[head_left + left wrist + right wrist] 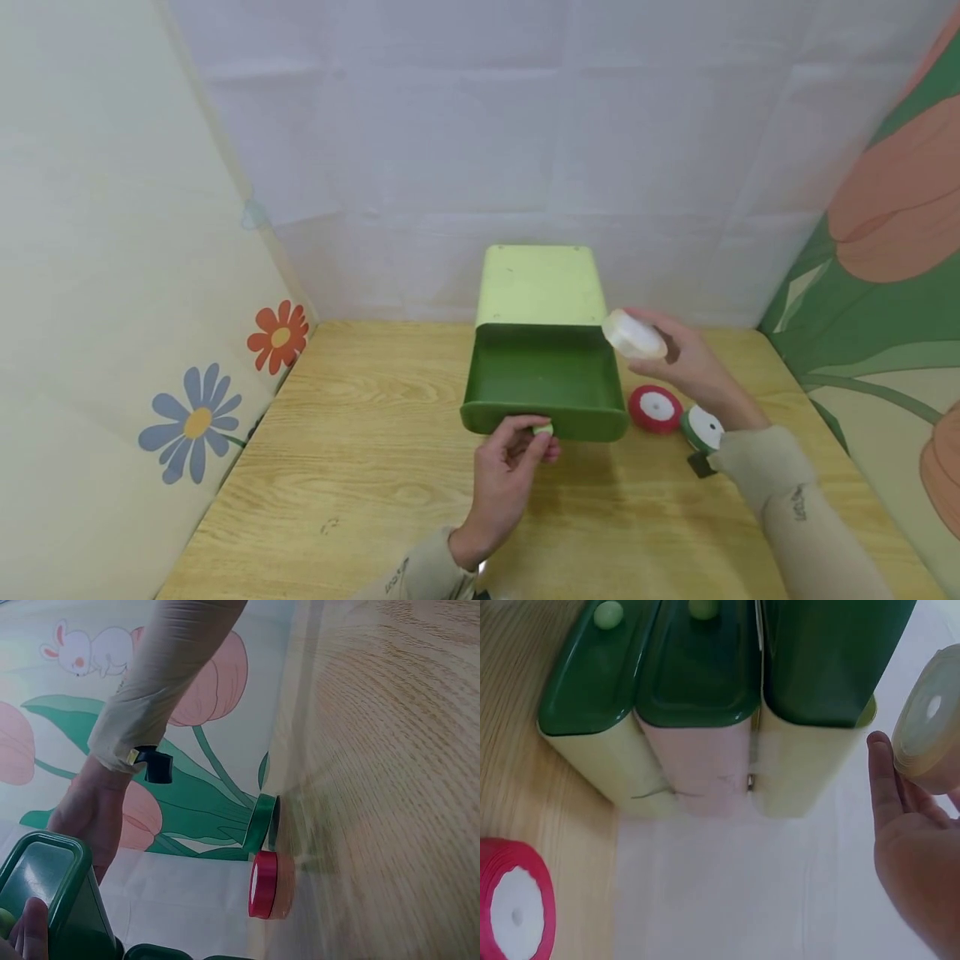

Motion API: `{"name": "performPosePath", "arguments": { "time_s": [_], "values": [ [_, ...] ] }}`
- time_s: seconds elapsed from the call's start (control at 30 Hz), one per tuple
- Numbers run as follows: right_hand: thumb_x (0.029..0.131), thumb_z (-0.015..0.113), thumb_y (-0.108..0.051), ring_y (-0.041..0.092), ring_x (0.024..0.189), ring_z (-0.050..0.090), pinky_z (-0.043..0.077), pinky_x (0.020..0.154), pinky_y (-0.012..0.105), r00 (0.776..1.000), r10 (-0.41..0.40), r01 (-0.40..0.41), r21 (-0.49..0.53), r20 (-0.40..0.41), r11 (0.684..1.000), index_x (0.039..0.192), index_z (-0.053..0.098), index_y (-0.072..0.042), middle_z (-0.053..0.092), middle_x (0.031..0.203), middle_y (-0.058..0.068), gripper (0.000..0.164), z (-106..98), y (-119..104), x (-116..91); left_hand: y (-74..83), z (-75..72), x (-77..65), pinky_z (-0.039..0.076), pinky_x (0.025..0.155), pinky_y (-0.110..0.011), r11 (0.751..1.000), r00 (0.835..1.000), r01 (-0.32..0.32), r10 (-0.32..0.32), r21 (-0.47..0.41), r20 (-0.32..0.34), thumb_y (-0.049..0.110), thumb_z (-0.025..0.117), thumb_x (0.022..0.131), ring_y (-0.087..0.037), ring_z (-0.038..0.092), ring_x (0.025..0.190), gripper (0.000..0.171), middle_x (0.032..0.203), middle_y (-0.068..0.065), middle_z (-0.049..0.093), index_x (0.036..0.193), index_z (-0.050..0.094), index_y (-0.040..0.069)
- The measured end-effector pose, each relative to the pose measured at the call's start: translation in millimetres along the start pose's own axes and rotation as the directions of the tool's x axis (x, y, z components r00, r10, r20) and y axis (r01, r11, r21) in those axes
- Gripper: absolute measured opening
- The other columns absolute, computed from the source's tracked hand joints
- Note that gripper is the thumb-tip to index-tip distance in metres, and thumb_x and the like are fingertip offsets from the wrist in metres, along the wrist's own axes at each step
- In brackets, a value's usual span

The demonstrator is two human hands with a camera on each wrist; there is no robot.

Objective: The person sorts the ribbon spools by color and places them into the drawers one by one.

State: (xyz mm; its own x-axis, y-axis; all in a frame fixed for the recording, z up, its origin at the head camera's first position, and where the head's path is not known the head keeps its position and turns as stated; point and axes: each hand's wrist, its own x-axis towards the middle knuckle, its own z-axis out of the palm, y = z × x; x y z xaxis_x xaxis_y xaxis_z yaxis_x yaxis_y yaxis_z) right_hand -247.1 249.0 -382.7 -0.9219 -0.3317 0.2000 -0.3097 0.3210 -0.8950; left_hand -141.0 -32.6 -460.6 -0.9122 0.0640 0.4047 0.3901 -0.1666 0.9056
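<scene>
My left hand (pixel 504 483) pinches the pale green knob (pixel 543 429) of a dark green drawer (pixel 540 379), which is pulled out from the top of a light green cabinet (pixel 542 283). No contents show inside the drawer. My right hand (pixel 693 371) grips a white ribbon roll (pixel 633 335) by its edge, beside the drawer's right side and above table level. In the right wrist view the roll (pixel 928 724) looks creamy, with fingertips against its rim. Two more drawer fronts, one being a green front (pixel 697 671), stand below the pulled-out drawer.
To the right of the cabinet, a red ribbon roll (pixel 656 408) lies on the wooden table (pixel 360 467). Next to it is a green ribbon roll (pixel 703 427), partly covered by the right sleeve. A white backdrop (pixel 420 167) rises behind the cabinet.
</scene>
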Motion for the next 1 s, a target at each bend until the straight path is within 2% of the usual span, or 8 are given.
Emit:
{"name": "performPosePath", "arguments": {
  "time_s": [0.07,0.27,0.47,0.6,0.7,0.87,1.0],
  "values": [
    [0.095,0.076,-0.013,0.023,0.114,0.052,0.055,0.089,0.023,1.000,0.002,-0.002,-0.019,0.008,1.000,0.158,0.043,-0.017,0.049,0.139,0.007,0.071,3,-4,1,-0.4,-0.1,0.0,0.066,0.077,-0.039,1.000,1.000,-0.001,0.001,0.001,-0.001,0.015,0.068,0.101,-0.043,0.074,0.085,0.015,0.094,-0.017,0.075,0.115,0.068,0.008],
    [0.093,0.078,-0.015,0.026,0.123,0.049,0.051,0.096,0.024,0.999,0.026,-0.024,-0.059,0.041,0.998,0.157,0.044,-0.023,0.048,0.148,0.007,0.072,12,-14,7,-0.7,0.4,-0.3,0.066,0.076,-0.038,1.000,1.000,-0.011,0.012,0.018,-0.004,0.013,0.068,0.101,-0.027,0.076,0.083,0.016,0.093,-0.018,0.075,0.115,0.068,0.005],
    [0.091,0.079,-0.012,0.025,0.121,0.051,0.049,0.096,0.020,0.997,-0.038,0.042,-0.053,0.070,0.998,0.157,0.045,-0.020,0.047,0.153,0.009,0.075,22,-17,14,-0.8,0.9,-0.1,0.066,0.076,-0.039,1.000,1.000,-0.009,0.009,0.004,-0.008,0.012,0.068,0.101,-0.038,0.075,0.083,0.015,0.093,-0.019,0.075,0.114,0.068,0.005],
    [0.090,0.081,-0.012,0.026,0.118,0.053,0.050,0.095,0.023,0.994,-0.062,0.068,-0.061,0.088,0.996,0.156,0.046,-0.020,0.049,0.152,0.008,0.075,28,-19,19,-1.6,1.2,0.1,0.066,0.076,-0.038,1.000,1.000,-0.008,0.008,0.005,-0.007,0.013,0.068,0.101,-0.043,0.073,0.082,0.017,0.093,-0.020,0.075,0.114,0.067,0.004],
    [0.089,0.082,-0.013,0.027,0.120,0.053,0.050,0.098,0.028,0.993,-0.054,0.061,-0.064,0.104,0.996,0.156,0.046,-0.023,0.049,0.152,0.006,0.076,32,-22,21,-2.1,1.3,0.1,0.066,0.076,-0.038,1.000,1.000,-0.001,0.001,0.004,-0.008,0.012,0.068,0.101,-0.040,0.074,0.082,0.016,0.093,-0.019,0.075,0.114,0.067,0.003],
    [0.089,0.083,-0.013,0.026,0.127,0.052,0.047,0.105,0.036,0.991,-0.039,0.048,-0.065,0.128,0.997,0.155,0.047,-0.028,0.049,0.152,0.001,0.076,38,-26,24,-1.3,1.7,-0.4,0.066,0.076,-0.038,1.000,1.000,0.006,-0.006,-0.012,-0.001,0.010,0.067,0.101,-0.021,0.076,0.083,0.016,0.094,-0.022,0.074,0.114,0.067,0.002],
    [0.088,0.084,-0.013,0.025,0.131,0.051,0.045,0.109,0.037,0.988,-0.055,0.066,-0.069,0.147,0.995,0.155,0.048,-0.027,0.049,0.153,0.001,0.077,42,-27,27,-0.3,2.0,-0.9,0.065,0.077,-0.039,1.000,1.000,0.004,-0.004,-0.029,0.003,0.008,0.066,0.101,-0.026,0.076,0.085,0.016,0.094,-0.025,0.073,0.115,0.067,0.000]
  ]
}}
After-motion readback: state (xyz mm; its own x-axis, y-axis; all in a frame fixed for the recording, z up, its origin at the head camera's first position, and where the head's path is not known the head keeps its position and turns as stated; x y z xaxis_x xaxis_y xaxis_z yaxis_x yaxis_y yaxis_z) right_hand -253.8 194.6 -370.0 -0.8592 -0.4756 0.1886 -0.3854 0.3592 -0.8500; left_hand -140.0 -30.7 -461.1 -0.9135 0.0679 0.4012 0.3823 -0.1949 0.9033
